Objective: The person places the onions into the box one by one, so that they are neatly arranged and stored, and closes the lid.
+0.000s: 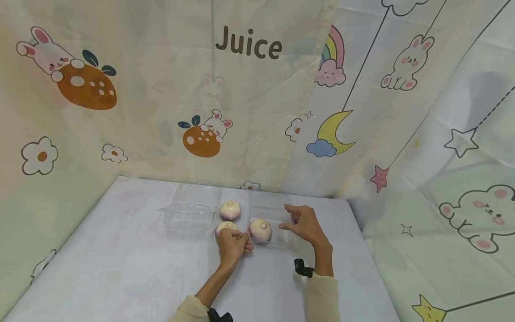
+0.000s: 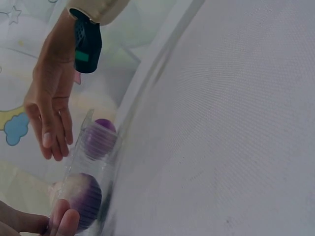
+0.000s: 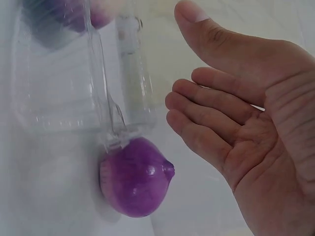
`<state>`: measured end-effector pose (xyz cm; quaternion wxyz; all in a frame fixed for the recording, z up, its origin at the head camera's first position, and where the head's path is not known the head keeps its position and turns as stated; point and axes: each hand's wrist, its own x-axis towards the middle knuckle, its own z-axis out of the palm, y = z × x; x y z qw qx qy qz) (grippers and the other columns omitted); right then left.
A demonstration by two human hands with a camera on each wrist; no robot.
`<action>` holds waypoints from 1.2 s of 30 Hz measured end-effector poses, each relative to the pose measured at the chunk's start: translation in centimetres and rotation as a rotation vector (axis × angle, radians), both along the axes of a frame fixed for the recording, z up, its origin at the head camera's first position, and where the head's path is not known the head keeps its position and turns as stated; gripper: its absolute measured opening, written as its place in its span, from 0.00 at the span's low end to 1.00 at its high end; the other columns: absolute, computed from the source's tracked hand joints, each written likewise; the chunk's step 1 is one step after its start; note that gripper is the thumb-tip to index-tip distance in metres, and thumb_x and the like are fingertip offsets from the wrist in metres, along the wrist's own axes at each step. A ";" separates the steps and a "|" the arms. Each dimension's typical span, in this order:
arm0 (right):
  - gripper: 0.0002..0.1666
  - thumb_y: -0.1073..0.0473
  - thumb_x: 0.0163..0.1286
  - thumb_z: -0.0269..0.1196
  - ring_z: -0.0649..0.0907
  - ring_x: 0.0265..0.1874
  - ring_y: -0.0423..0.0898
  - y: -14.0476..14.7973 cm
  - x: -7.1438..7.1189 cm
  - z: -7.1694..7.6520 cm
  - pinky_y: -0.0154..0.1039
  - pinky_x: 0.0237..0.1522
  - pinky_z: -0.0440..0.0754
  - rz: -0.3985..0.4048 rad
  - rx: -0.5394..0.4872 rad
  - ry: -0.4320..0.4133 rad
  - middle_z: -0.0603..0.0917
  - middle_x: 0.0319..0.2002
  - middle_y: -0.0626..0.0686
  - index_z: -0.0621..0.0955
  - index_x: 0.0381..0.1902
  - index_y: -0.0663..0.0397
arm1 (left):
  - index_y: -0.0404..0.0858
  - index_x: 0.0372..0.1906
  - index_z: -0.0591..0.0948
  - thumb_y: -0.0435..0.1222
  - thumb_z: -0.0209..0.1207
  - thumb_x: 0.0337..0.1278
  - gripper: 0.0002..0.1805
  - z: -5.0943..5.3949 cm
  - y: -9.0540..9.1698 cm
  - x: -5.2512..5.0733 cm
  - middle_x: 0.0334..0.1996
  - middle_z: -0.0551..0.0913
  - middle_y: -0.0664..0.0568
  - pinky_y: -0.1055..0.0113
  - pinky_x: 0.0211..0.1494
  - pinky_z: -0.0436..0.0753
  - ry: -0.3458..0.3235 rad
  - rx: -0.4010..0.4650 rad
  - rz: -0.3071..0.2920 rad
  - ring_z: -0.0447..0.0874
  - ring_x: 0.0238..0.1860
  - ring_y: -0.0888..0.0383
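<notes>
A clear plastic container [image 1: 277, 243] [image 2: 109, 172] [image 3: 56, 105] holds a pale, purple-based onion [image 1: 260, 230] [image 2: 84, 199] at its left end. My left hand [image 1: 233, 247] [image 2: 54, 223] pinches the container's left edge between thumb and fingers. Beyond the container's right end lies a purple onion [image 3: 138, 178] [image 2: 101, 140], mostly hidden by my right hand in the head view. My right hand [image 1: 307, 226] [image 2: 50, 101] [image 3: 246, 128] is beside that onion, thumb and fingers apart, with nothing in its grasp.
Two more pale onions, one farther back [image 1: 230, 210] and one nearer [image 1: 225, 226], partly covered by my left hand, lie left of the container. Farther left stands another clear container [image 1: 190, 218] with its lid raised. Printed curtains hang behind and beside the white table [image 1: 132, 264].
</notes>
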<state>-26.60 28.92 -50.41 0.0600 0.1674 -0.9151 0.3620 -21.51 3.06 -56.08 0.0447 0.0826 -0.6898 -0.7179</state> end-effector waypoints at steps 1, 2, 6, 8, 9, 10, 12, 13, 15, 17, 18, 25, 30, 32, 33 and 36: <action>0.43 0.54 0.58 0.86 0.92 0.47 0.62 0.2 0.0 0.0 0.50 0.49 0.95 -0.003 0.001 0.001 0.91 0.56 0.67 0.83 0.69 0.64 | 0.19 0.32 0.88 0.23 0.67 0.66 0.08 0.0 0.0 0.0 0.21 0.90 0.33 0.63 0.25 0.94 0.003 0.001 -0.001 0.92 0.17 0.52; 0.44 0.55 0.58 0.86 0.93 0.53 0.61 0.4 -0.1 0.0 0.51 0.55 0.96 -0.003 0.000 0.002 0.90 0.60 0.66 0.82 0.69 0.65 | 0.19 0.32 0.88 0.23 0.67 0.66 0.08 0.0 0.0 0.1 0.21 0.90 0.33 0.63 0.24 0.94 0.006 0.003 -0.001 0.92 0.17 0.52; 0.46 0.56 0.57 0.86 0.88 0.64 0.63 1.0 -0.2 0.3 0.59 0.66 0.90 -0.008 -0.021 -0.012 0.86 0.66 0.65 0.81 0.71 0.66 | 0.18 0.32 0.88 0.22 0.66 0.66 0.08 -0.1 -0.1 0.2 0.21 0.89 0.32 0.63 0.24 0.94 0.013 0.012 -0.001 0.92 0.17 0.52; 0.46 0.56 0.57 0.86 0.87 0.64 0.64 1.2 -0.3 0.4 0.60 0.66 0.89 -0.014 -0.021 -0.008 0.85 0.67 0.66 0.81 0.70 0.67 | 0.18 0.32 0.88 0.23 0.66 0.66 0.08 -0.1 -0.2 0.1 0.21 0.89 0.33 0.64 0.24 0.94 0.013 0.013 0.000 0.91 0.17 0.52; 0.46 0.56 0.57 0.86 0.88 0.64 0.65 1.4 -0.3 0.5 0.61 0.66 0.89 -0.017 -0.019 -0.001 0.85 0.66 0.66 0.81 0.70 0.67 | 0.18 0.32 0.88 0.23 0.66 0.66 0.08 -0.1 -0.2 0.1 0.21 0.89 0.33 0.63 0.24 0.94 0.014 0.012 0.001 0.91 0.17 0.53; 0.46 0.56 0.57 0.86 0.88 0.63 0.66 1.6 -0.3 0.5 0.61 0.65 0.89 -0.020 -0.013 0.008 0.85 0.66 0.67 0.81 0.70 0.68 | 0.18 0.32 0.88 0.22 0.66 0.66 0.09 -0.2 -0.2 0.1 0.21 0.89 0.33 0.63 0.24 0.94 0.018 0.008 0.000 0.91 0.17 0.53; 0.46 0.57 0.56 0.86 0.88 0.63 0.66 1.9 -0.3 0.5 0.62 0.65 0.90 -0.028 -0.005 0.024 0.85 0.66 0.67 0.81 0.69 0.68 | 0.19 0.31 0.88 0.23 0.66 0.66 0.09 -0.1 -0.2 0.1 0.20 0.89 0.34 0.63 0.23 0.94 0.012 0.002 0.001 0.91 0.16 0.53; 0.46 0.57 0.56 0.87 0.88 0.63 0.66 2.0 -0.3 0.5 0.62 0.65 0.90 -0.034 -0.008 0.028 0.85 0.66 0.66 0.82 0.69 0.68 | 0.19 0.31 0.88 0.23 0.66 0.66 0.09 -0.1 -0.2 0.1 0.20 0.89 0.34 0.64 0.23 0.94 0.008 0.000 0.001 0.91 0.16 0.53; 0.46 0.58 0.55 0.87 0.88 0.62 0.66 2.4 -0.3 0.4 0.62 0.64 0.89 -0.038 -0.019 0.041 0.85 0.66 0.67 0.82 0.69 0.69 | 0.19 0.31 0.88 0.23 0.66 0.66 0.09 -0.2 -0.2 0.1 0.20 0.89 0.34 0.64 0.24 0.94 0.001 -0.001 -0.002 0.91 0.17 0.53; 0.46 0.60 0.54 0.87 0.87 0.63 0.67 2.6 -0.4 0.3 0.62 0.65 0.89 -0.044 -0.045 0.042 0.85 0.65 0.67 0.82 0.68 0.70 | 0.19 0.32 0.88 0.23 0.67 0.66 0.08 -0.2 -0.1 0.1 0.21 0.90 0.34 0.64 0.24 0.94 -0.010 0.004 -0.001 0.91 0.17 0.53; 0.46 0.61 0.54 0.87 0.87 0.63 0.67 2.7 -0.4 0.3 0.62 0.65 0.89 -0.048 -0.059 0.041 0.85 0.65 0.67 0.82 0.68 0.69 | 0.19 0.33 0.88 0.23 0.67 0.66 0.08 -0.2 -0.1 0.1 0.21 0.90 0.34 0.64 0.24 0.94 -0.009 0.008 -0.001 0.91 0.17 0.53; 0.48 0.60 0.52 0.88 0.88 0.62 0.68 3.4 -0.5 0.4 0.65 0.65 0.89 -0.102 -0.081 0.032 0.86 0.65 0.68 0.82 0.71 0.61 | 0.18 0.34 0.88 0.23 0.67 0.65 0.08 -0.1 0.1 0.1 0.21 0.90 0.34 0.64 0.25 0.94 -0.024 0.016 -0.003 0.92 0.17 0.53; 0.50 0.59 0.51 0.89 0.87 0.63 0.70 4.0 -0.6 0.1 0.67 0.66 0.88 -0.132 -0.067 0.017 0.85 0.67 0.68 0.82 0.72 0.59 | 0.18 0.34 0.88 0.23 0.67 0.66 0.08 -0.1 0.1 0.2 0.21 0.90 0.35 0.63 0.26 0.95 -0.023 0.016 -0.007 0.92 0.17 0.53; 0.50 0.59 0.51 0.88 0.86 0.65 0.69 4.1 -0.8 -0.1 0.67 0.67 0.88 -0.136 -0.048 0.019 0.85 0.67 0.68 0.81 0.72 0.60 | 0.18 0.34 0.88 0.23 0.67 0.65 0.07 -0.1 0.1 0.1 0.21 0.90 0.35 0.63 0.26 0.95 -0.020 0.020 -0.006 0.92 0.18 0.52; 0.51 0.60 0.51 0.89 0.86 0.65 0.69 4.2 -0.9 -0.2 0.67 0.68 0.87 -0.140 -0.046 0.019 0.85 0.66 0.68 0.81 0.73 0.60 | 0.18 0.34 0.88 0.23 0.67 0.65 0.07 -0.1 0.1 0.1 0.21 0.90 0.35 0.63 0.26 0.95 -0.017 0.020 -0.005 0.92 0.18 0.52; 0.52 0.60 0.49 0.89 0.86 0.65 0.69 4.4 -1.1 -0.6 0.67 0.68 0.87 -0.154 -0.037 0.029 0.85 0.65 0.69 0.81 0.73 0.60 | 0.19 0.33 0.88 0.22 0.66 0.66 0.07 -0.1 0.0 -0.1 0.22 0.90 0.34 0.63 0.25 0.95 -0.006 0.017 -0.005 0.92 0.18 0.51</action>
